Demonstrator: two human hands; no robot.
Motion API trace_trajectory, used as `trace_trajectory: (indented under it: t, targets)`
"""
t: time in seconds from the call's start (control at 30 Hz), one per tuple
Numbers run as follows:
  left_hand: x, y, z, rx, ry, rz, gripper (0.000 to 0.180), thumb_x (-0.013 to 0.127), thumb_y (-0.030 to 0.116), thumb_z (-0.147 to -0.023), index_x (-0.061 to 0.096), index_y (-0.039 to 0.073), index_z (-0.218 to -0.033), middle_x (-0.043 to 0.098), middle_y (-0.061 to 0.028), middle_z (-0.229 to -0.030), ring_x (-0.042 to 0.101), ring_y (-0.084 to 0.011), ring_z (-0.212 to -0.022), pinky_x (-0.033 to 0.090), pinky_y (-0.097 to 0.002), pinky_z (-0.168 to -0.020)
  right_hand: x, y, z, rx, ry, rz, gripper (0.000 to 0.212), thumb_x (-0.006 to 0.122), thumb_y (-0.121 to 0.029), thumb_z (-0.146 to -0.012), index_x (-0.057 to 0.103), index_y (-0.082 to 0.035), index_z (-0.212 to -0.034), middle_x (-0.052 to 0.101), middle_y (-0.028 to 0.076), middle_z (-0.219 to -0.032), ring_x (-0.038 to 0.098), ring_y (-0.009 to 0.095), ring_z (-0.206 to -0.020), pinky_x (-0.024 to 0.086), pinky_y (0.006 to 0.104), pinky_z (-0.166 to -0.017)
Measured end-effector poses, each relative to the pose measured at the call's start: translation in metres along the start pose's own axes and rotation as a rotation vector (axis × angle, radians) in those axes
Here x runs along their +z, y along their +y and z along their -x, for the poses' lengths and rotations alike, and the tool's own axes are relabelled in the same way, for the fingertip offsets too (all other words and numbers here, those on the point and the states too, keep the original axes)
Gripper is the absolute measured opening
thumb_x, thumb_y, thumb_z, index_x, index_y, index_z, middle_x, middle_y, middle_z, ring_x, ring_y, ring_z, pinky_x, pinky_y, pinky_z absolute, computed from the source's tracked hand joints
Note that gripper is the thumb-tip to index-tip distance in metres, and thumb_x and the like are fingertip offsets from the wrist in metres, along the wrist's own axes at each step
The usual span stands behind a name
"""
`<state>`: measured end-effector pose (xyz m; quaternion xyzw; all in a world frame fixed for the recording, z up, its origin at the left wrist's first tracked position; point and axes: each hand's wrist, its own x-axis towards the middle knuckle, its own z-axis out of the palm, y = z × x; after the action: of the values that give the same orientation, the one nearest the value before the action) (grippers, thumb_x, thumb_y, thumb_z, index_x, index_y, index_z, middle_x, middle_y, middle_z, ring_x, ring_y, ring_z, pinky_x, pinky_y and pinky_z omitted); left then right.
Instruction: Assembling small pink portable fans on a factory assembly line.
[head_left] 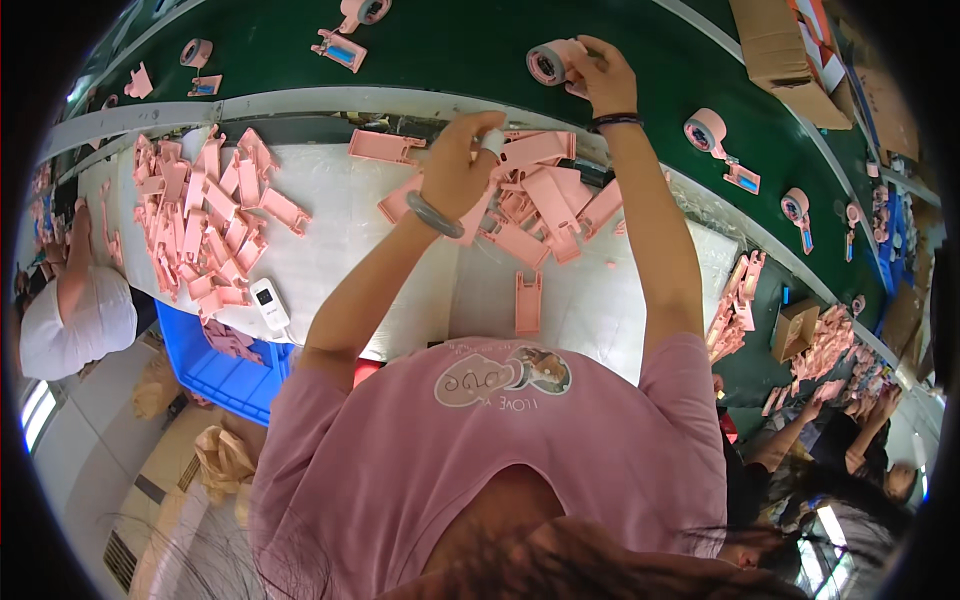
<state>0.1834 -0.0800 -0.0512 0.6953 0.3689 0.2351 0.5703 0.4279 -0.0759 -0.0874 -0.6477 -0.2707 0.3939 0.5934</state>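
Pinched in my right hand (606,78), over the green conveyor belt, is a pink part with a round grey-rimmed head (547,65); the fingers hide some of it. My left hand (458,168) is loosely curled above the near edge of the belt, with a gap between thumb and forefinger and nothing visible in it. White wrapping (492,141) covers one of its digits. Just right of that hand lies a heap of pink plastic housings (548,200). A single pink housing (528,302) lies closer to me, apart from the heap.
More pink housings (205,215) are piled on the left of the white worktop (345,235), beside a small white device (270,304). A blue bin (215,372) stands below. Round-headed pink assemblies (707,132) ride the belt (455,62). Other people work at both sides.
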Motion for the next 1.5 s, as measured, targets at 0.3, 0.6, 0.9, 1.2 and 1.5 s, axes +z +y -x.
trace_trajectory:
  t: [0.3, 0.6, 0.9, 1.2, 1.5]
  targets:
    - [0.026, 0.041, 0.039, 0.21, 0.027, -0.033, 0.058, 0.067, 0.008, -0.079, 0.043, 0.002, -0.132, 0.056, -0.0121, -0.12, 0.054, -0.0253, -0.109, 0.044, -0.0367, -0.092, 0.016, -0.058, 0.145, 0.035, -0.208, -1.18, 0.044, 0.045, 0.003, -0.093, 0.044, -0.013, -0.134, 0.059, 0.013, -0.1, 0.058, 0.023, -0.098, 0.046, 0.0472, -0.097]
    - [0.059, 0.042, 0.092, -0.167, -0.198, 0.748, 0.03, 0.06, 0.013, -0.09, 0.053, 0.005, -0.118, 0.059, -0.0013, -0.102, 0.055, -0.0108, -0.104, 0.047, -0.0276, -0.089, -0.012, -0.064, 0.24, -0.144, -0.129, -0.717, 0.042, 0.044, 0.009, -0.087, 0.048, 0.007, -0.129, 0.051, 0.021, -0.13, 0.047, 0.029, -0.124, 0.034, 0.0405, -0.109]
    - [0.042, 0.108, 0.105, -0.127, -0.42, 0.409, 0.043, 0.063, 0.008, -0.085, 0.043, 0.002, -0.123, 0.05, -0.0067, -0.113, 0.056, -0.0118, -0.092, 0.051, -0.0254, -0.072, -0.037, -0.041, 0.289, -0.435, 0.151, 0.656, 0.036, 0.064, 0.005, -0.075, 0.064, -0.006, -0.109, 0.058, 0.018, -0.106, 0.058, 0.029, -0.1, 0.048, 0.0335, -0.082]
    - [0.021, 0.099, 0.113, -0.056, -0.455, 0.072, 0.041, 0.047, 0.013, -0.095, 0.039, -0.001, -0.133, 0.056, -0.0089, -0.102, 0.058, -0.0109, -0.069, 0.048, -0.0243, -0.052, -0.044, -0.051, 0.296, -0.49, -0.174, 0.486, 0.021, 0.067, 0.0, -0.074, 0.068, -0.005, -0.094, 0.066, 0.008, -0.091, 0.064, 0.024, -0.083, 0.041, 0.0416, -0.098]
    - [0.014, 0.109, 0.129, -0.268, -0.339, 0.228, 0.045, 0.033, 0.008, -0.092, 0.04, -0.002, -0.135, 0.061, -0.0072, -0.08, 0.059, -0.0132, -0.065, 0.048, -0.0261, -0.057, -0.038, -0.058, 0.307, -0.079, -0.397, 0.133, 0.028, 0.067, 0.0, -0.08, 0.061, -0.002, -0.107, 0.064, 0.004, -0.09, 0.058, 0.009, -0.083, 0.046, 0.025, -0.076]
